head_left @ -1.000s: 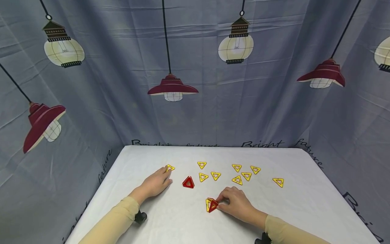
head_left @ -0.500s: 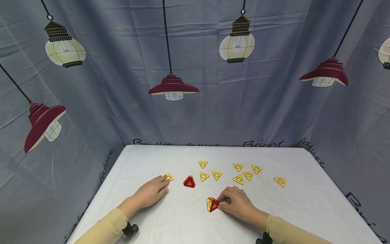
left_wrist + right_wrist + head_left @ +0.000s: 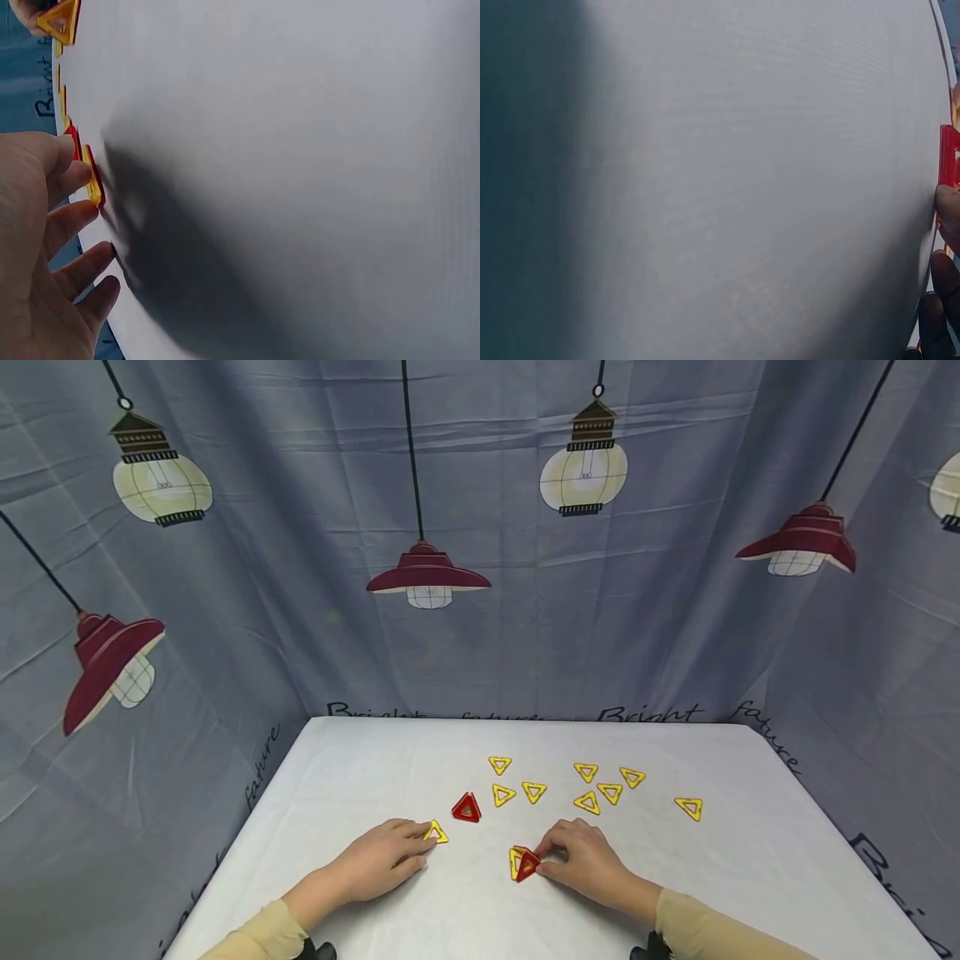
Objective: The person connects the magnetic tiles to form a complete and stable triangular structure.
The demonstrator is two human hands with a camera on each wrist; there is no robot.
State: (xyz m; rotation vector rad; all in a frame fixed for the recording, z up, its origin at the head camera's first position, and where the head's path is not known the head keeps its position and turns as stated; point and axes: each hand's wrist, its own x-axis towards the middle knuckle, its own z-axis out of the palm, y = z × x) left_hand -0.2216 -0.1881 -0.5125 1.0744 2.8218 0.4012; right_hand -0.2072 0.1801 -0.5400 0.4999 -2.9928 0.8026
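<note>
My left hand (image 3: 381, 860) has its index and middle fingertips on a yellow triangular tile frame (image 3: 437, 832). Its thumb stays apart from the piece, and in the left wrist view the tile (image 3: 93, 178) shows edge-on at the fingertips. My right hand (image 3: 585, 860) pinches a small group of joined triangular tiles between thumb and forefinger, a red one (image 3: 528, 865) standing against a yellow one (image 3: 514, 863). Only the red edge (image 3: 948, 154) of that group shows clearly in the right wrist view. Beyond the left hand a red triangular pyramid (image 3: 467, 808) rests on the white table.
Several yellow triangle frames lie flat farther back: one (image 3: 499, 765) behind the red pyramid, a cluster (image 3: 587, 802) right of centre, and a lone one (image 3: 688, 809) at the right. The white tabletop (image 3: 360, 743) ends at a grey-blue curtain (image 3: 480, 668) printed with lamps.
My left hand has come toward the table's front and then rightward, bringing the yellow triangle frame along under its fingertips, nearer the right hand. The right hand keeps its pinch in place.
</note>
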